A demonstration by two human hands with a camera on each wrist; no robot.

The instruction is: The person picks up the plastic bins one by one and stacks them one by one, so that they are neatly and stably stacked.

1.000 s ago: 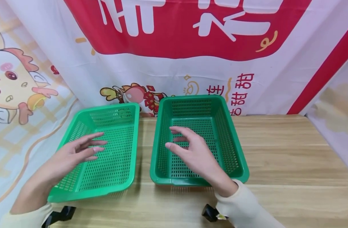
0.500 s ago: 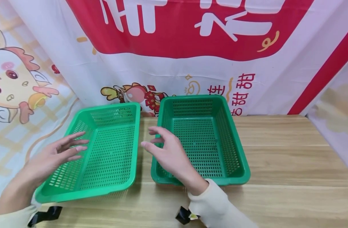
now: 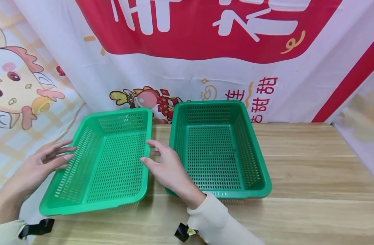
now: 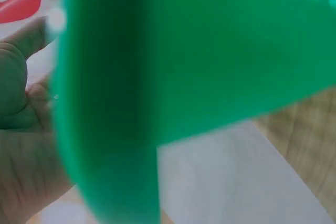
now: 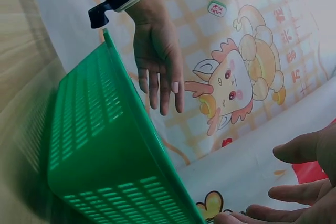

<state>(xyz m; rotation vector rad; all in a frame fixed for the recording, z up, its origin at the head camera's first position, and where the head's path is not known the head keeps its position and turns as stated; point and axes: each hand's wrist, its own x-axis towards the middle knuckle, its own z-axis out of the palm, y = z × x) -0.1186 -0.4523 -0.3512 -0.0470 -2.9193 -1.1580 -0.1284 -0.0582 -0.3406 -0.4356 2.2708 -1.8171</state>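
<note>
I face a white fabric backdrop [image 3: 193, 75] with a red panel [image 3: 193, 42]; cartoon-printed plaid cloth [image 3: 18, 92] hangs at my left, a wood-grain tabletop [image 3: 315, 177] below me.

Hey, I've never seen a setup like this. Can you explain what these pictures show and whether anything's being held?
There's no machine here: you see a person's bare left hand and right hand. The wide picture comes from a camera on the head, looking down. The other two come from cameras on each wrist; the left one mostly shows blurred green plastic up close.

On the wood-grain table are a lighter green basket and, to its right, a darker green basket. Behind hangs a printed cloth.

The hands are at opposite sides of the lighter basket. Neither plainly grips it; I can't tell whether the fingertips touch its rim.
</note>
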